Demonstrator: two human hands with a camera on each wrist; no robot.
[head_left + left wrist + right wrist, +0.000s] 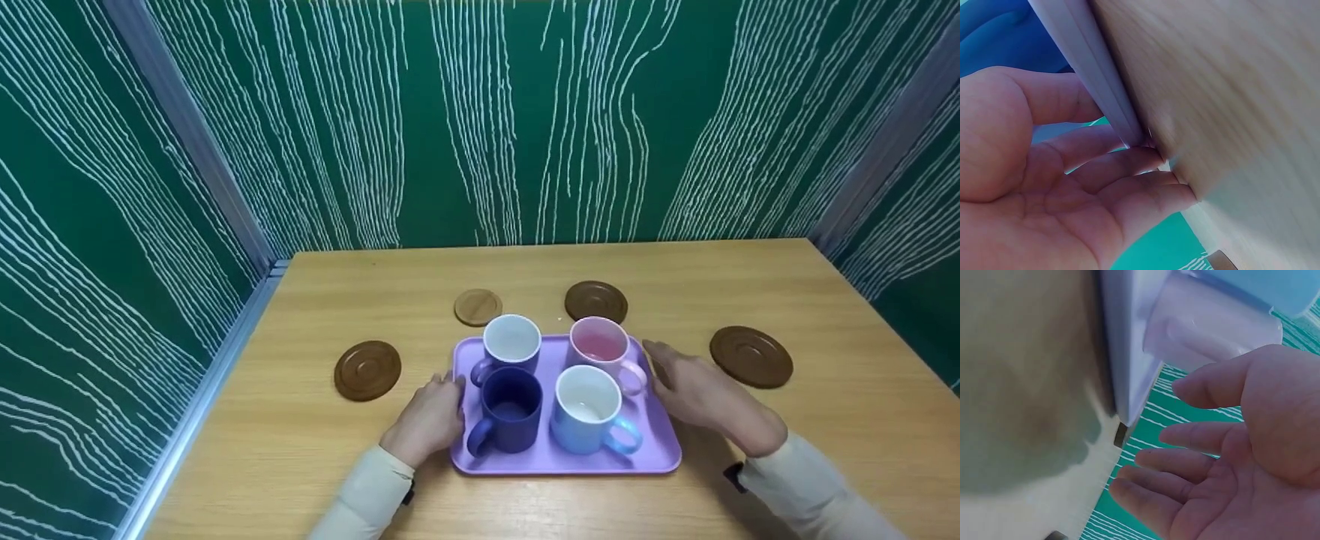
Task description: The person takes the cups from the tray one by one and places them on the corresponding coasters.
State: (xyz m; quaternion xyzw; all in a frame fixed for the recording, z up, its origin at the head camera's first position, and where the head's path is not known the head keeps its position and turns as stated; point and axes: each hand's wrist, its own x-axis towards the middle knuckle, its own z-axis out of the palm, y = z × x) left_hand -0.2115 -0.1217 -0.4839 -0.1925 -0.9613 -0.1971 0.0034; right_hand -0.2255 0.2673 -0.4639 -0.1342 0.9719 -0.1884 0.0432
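Observation:
A pink-purple tray [551, 463] lies on the table and bears several mugs. At its back left stands a white-lined mug [512, 337] with a dark handle, and at its back right a pink mug [598, 341]. A dark blue mug [511, 420] and a light blue mug [586, 420] stand in front. My left hand [433, 416] grips the tray's left rim; its thumb [1058, 95] passes over the rim and its fingertips touch the table. Beside the right rim is my right hand [694, 386], its fingers [1162, 481] loosely extended, apart from the tray in the right wrist view.
Brown round coasters lie around the tray: one at left [367, 370], one behind [596, 301], one at right [751, 356]. A smaller, lighter coaster [478, 307] sits behind the tray. Green partitions [465, 120] with white lines enclose the wooden table [300, 450].

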